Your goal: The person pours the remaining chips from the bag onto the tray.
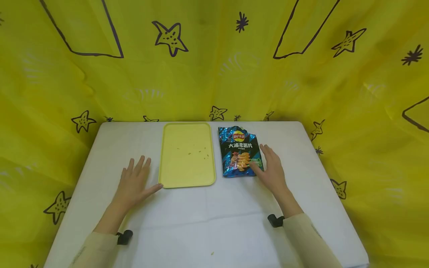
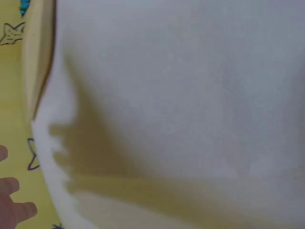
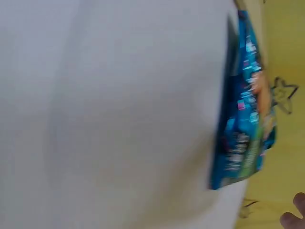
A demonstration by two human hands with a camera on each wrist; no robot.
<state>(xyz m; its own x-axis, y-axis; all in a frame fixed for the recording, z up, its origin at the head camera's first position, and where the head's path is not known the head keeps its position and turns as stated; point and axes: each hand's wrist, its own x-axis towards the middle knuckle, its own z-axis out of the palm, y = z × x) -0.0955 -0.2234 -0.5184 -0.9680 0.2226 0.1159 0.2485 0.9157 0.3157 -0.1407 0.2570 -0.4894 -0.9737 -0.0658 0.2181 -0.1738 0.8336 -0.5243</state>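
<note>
A yellow rectangular tray (image 1: 187,169) lies on the white table, with a few small crumbs on it. My left hand (image 1: 132,184) is spread out to the left of the tray, its thumb tip at the near left corner; whether it touches cannot be told. To the right of the tray lies a blue and black potato chip bag (image 1: 238,150), its top edge uneven. Beside the bag's right edge is my right hand (image 1: 273,173), fingers extended and thumb over the lower right corner. In the right wrist view the bag (image 3: 245,114) looks puffed, with the fingertips (image 3: 291,220) apart from it.
The white tabletop (image 1: 201,230) has faint creases, and one small crumb (image 1: 212,253) lies near its front edge. A yellow curtain (image 1: 201,74) with drawn starfish hangs behind and around the table. Each wrist carries a small black camera.
</note>
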